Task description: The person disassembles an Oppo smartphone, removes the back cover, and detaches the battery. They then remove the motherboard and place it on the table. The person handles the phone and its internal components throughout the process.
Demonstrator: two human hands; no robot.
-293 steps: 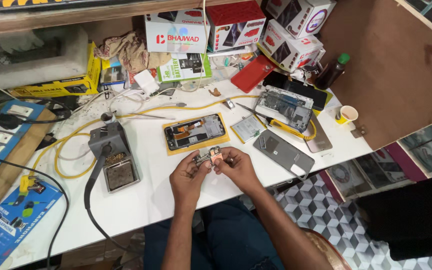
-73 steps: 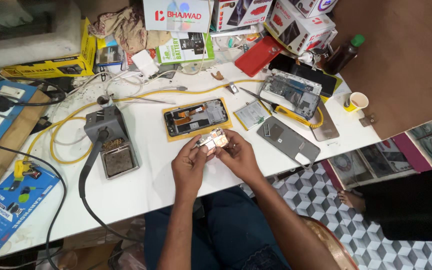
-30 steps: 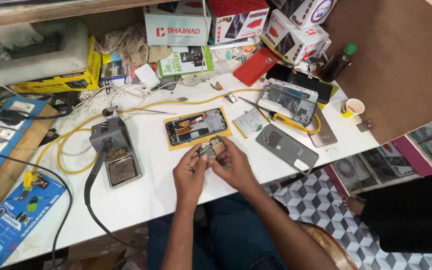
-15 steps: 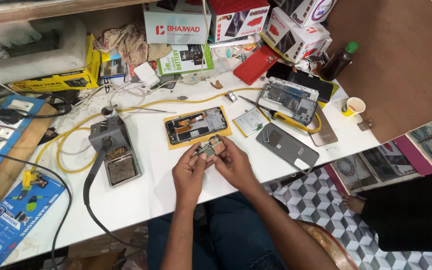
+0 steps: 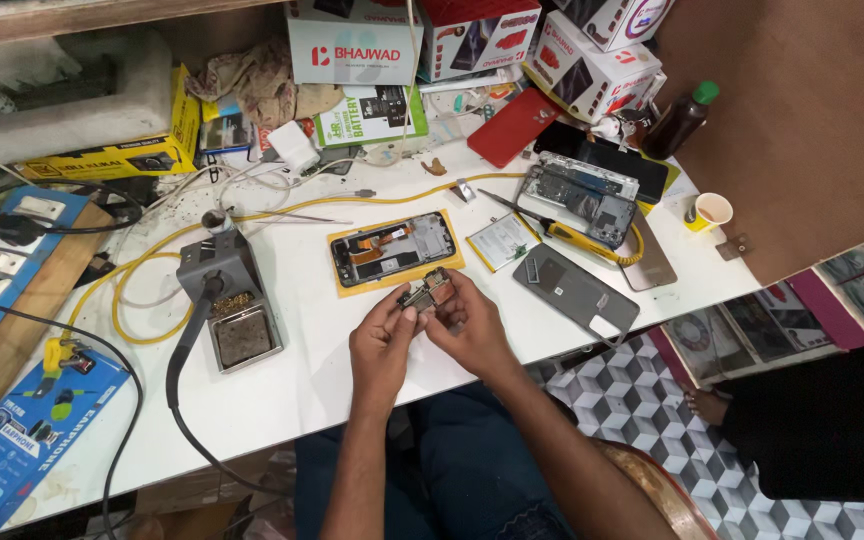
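Note:
A small metal phone circuit board (image 5: 428, 291) sits pinched between both my hands just above the white table's (image 5: 332, 350) front half. My left hand (image 5: 384, 342) grips its left end with thumb and fingers. My right hand (image 5: 472, 325) holds its right end. Directly behind the board lies an opened phone (image 5: 392, 248) on a yellow mat, its insides showing. A grey phone back cover (image 5: 574, 290) rests to the right of my right hand.
A grey soldering iron stand (image 5: 232, 300) with a black cable stands left. A second opened phone (image 5: 580, 196) and a yellow-handled screwdriver (image 5: 552, 225) lie at the right. A paper cup (image 5: 710, 211), brown bottle (image 5: 679, 120), boxes (image 5: 357, 45) and a power strip (image 5: 7, 250) crowd the edges.
Both hands have kept hold of the small board at the same spot near the opened phone; only the fingers and the camera view shift slightly.

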